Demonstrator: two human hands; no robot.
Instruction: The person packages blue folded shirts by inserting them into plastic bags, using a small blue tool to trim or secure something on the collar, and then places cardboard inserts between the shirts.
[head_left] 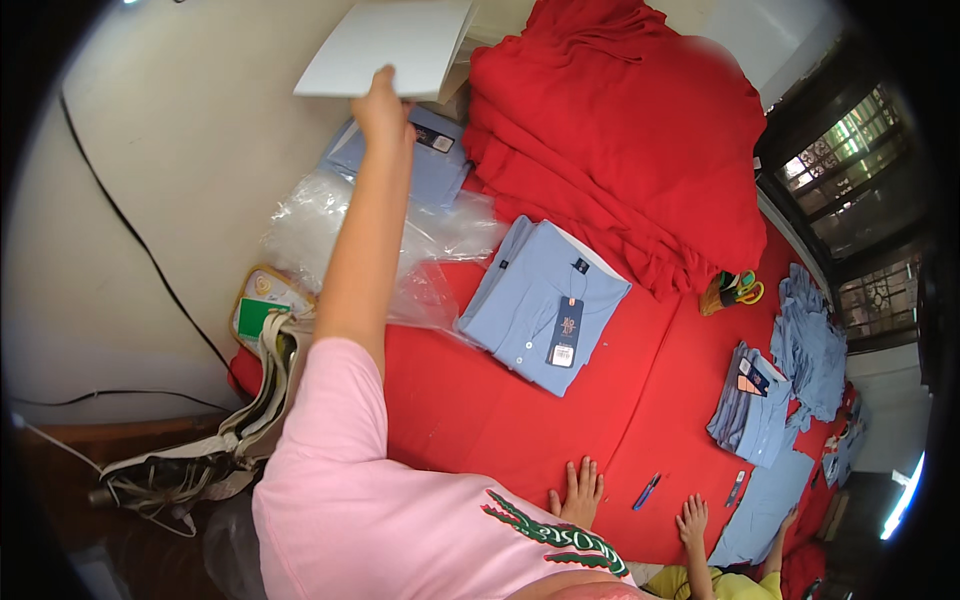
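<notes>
At the top of the frame, the edge is cutting off the white sheets [385,50] and the red cloth pile [620,150], while the sheets are covering some fingers of the left hand [382,115]. The left forearm [360,260] is hiding part of the clear plastic [308,225] at upper left, and the pink shirt [340,480] is concealing the right hand's [580,495] forearm at lower centre. At lower right, the bottom edge is cropping a co-worker's yellow garment [745,588], and garments [847,450] near the rim are looking too small to make out.
</notes>
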